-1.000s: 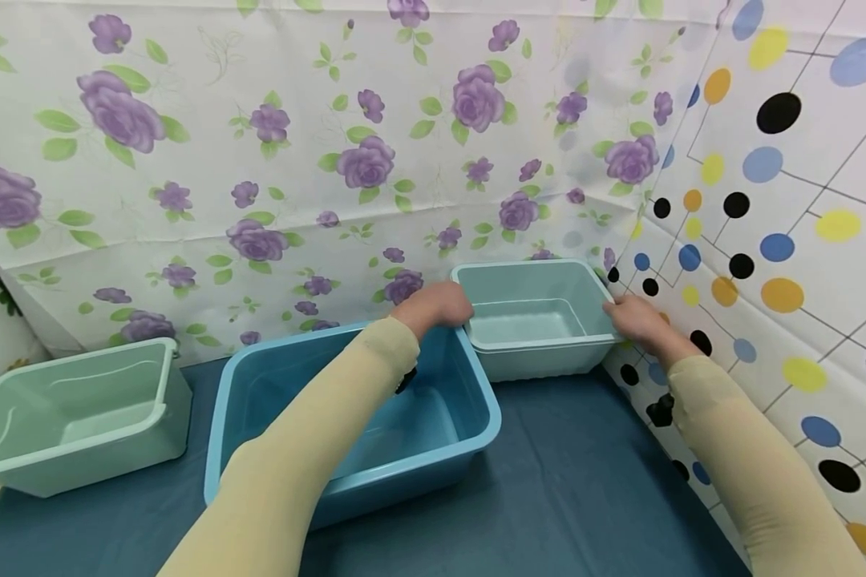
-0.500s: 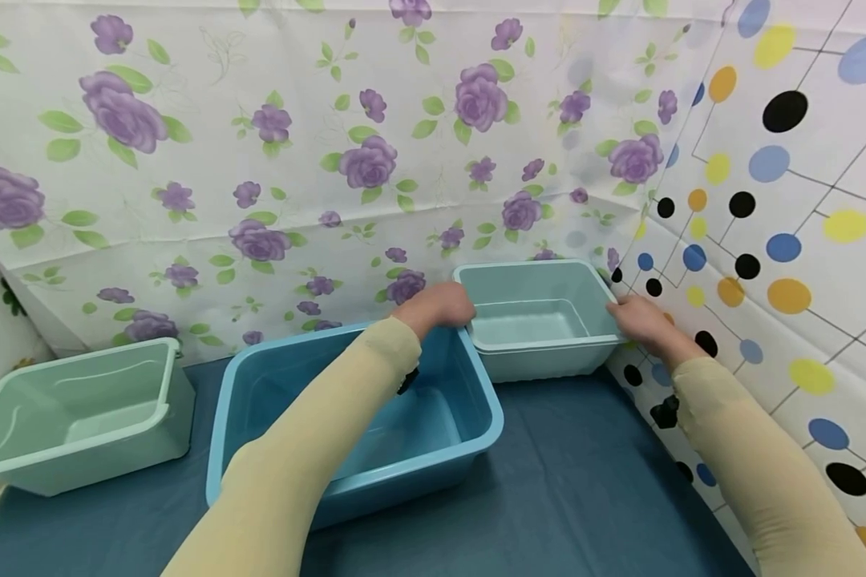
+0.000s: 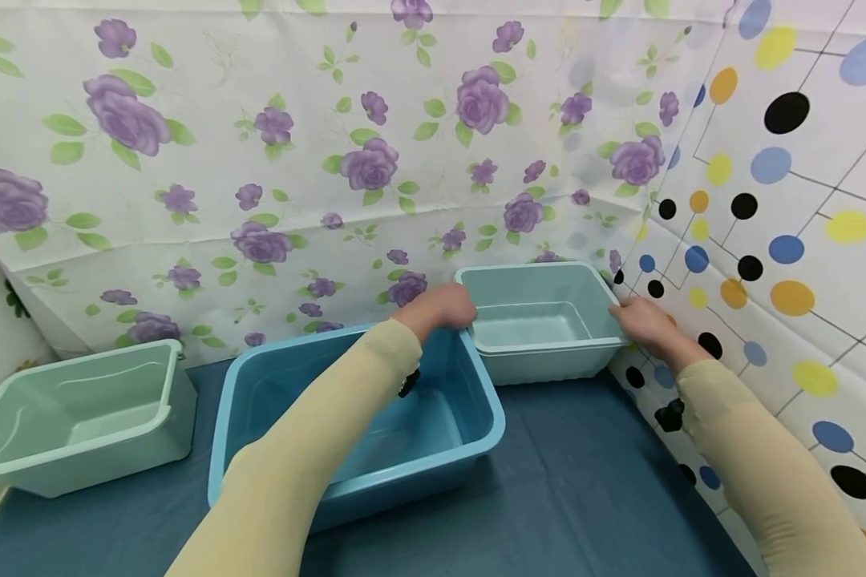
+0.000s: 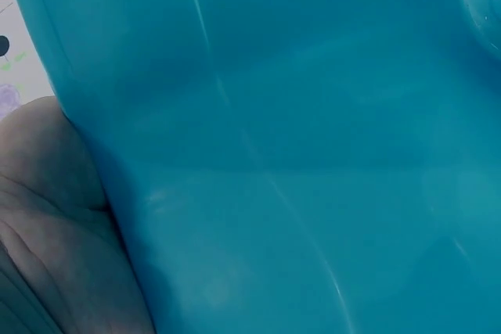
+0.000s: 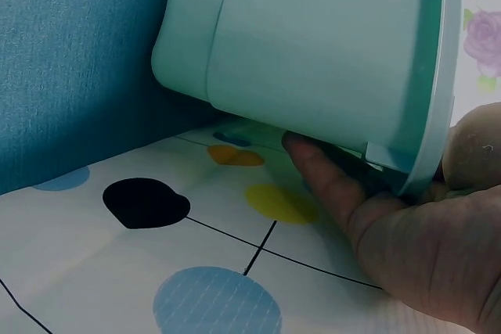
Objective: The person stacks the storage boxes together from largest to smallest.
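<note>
A pale blue-green plastic basin (image 3: 530, 320) sits at the back right, against the flowered sheet. My left hand (image 3: 443, 306) grips its left end at the rim, with the fingers mostly hidden behind the knuckles. At the opposite end my right hand (image 3: 637, 319) holds the rim. In the right wrist view this hand (image 5: 427, 248) has a finger under the overhanging lip and the thumb at the rim's outer side. A larger blue tub (image 3: 357, 478) stands below my left forearm. Its smooth wall (image 4: 258, 115) fills most of the left wrist view, beside part of my left hand (image 4: 59, 217).
A light green basin (image 3: 115, 461) with notched end corners stands at the far left. Dark blue cloth (image 3: 548, 481) covers the table. The flowered sheet (image 3: 317, 120) rises behind, and a dotted sheet (image 3: 801, 264) stands close along the right side.
</note>
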`<state>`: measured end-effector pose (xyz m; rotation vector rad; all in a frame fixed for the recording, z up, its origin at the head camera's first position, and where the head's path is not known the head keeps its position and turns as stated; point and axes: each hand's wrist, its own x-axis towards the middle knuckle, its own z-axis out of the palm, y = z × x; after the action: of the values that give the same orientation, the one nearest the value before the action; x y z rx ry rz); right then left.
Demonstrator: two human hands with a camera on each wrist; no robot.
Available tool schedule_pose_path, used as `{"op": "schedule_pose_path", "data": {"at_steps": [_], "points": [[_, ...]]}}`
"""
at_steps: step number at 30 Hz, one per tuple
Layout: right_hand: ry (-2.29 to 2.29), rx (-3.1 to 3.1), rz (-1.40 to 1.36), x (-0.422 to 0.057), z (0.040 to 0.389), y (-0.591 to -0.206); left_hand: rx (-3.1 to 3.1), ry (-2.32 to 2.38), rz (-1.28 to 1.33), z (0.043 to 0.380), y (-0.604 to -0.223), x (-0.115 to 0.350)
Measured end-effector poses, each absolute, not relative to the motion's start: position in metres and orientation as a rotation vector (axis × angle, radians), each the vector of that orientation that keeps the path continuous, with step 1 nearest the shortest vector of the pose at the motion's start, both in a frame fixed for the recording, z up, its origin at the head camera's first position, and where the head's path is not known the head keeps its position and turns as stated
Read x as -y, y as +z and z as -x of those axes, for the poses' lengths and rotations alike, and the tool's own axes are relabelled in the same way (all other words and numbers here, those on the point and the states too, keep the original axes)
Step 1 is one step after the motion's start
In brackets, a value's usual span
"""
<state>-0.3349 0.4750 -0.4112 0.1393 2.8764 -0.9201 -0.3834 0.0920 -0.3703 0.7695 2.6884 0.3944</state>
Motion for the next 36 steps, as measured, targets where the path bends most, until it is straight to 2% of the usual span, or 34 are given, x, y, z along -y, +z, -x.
{"op": "schedule_pose_path", "data": {"at_steps": [9, 10, 12, 16, 17, 19, 23, 30, 33, 36], "points": [[-0.966, -2.875, -0.133, -0.475, 0.335, -0.408, -2.691, 0.462, -0.759, 0.379, -0.365, -0.089], [-0.972, -2.874, -0.13, -0.475, 0.335, -0.407, -2.682, 0.469, -0.748, 0.392, -0.376, -0.09], [-0.977, -2.877, -0.121, -0.475, 0.334, -0.406, -2.677, 0.48, -0.726, 0.394, -0.377, -0.091], [-0.974, -2.888, -0.111, -0.476, 0.334, -0.404, -2.664, 0.499, -0.715, 0.441, -0.415, -0.096], [-0.97, -2.891, -0.11, -0.476, 0.334, -0.403, -2.677, 0.495, -0.719, 0.437, -0.414, -0.096], [-0.969, -2.89, -0.112, -0.477, 0.333, -0.402, -2.68, 0.478, -0.718, 0.454, -0.428, -0.098], [-0.967, -2.891, -0.108, -0.476, 0.331, -0.4, -2.688, 0.422, -0.694, 0.442, -0.417, -0.101], [-0.955, -2.897, -0.092, -0.478, 0.328, -0.397, -2.673, 0.407, -0.721, 0.487, -0.454, -0.105], [-0.953, -2.896, -0.097, -0.478, 0.327, -0.397, -2.688, 0.387, -0.735, 0.475, -0.445, -0.106], [-0.943, -2.898, -0.1, -0.479, 0.325, -0.397, -2.718, 0.377, -0.712, 0.444, -0.423, -0.103]]}}
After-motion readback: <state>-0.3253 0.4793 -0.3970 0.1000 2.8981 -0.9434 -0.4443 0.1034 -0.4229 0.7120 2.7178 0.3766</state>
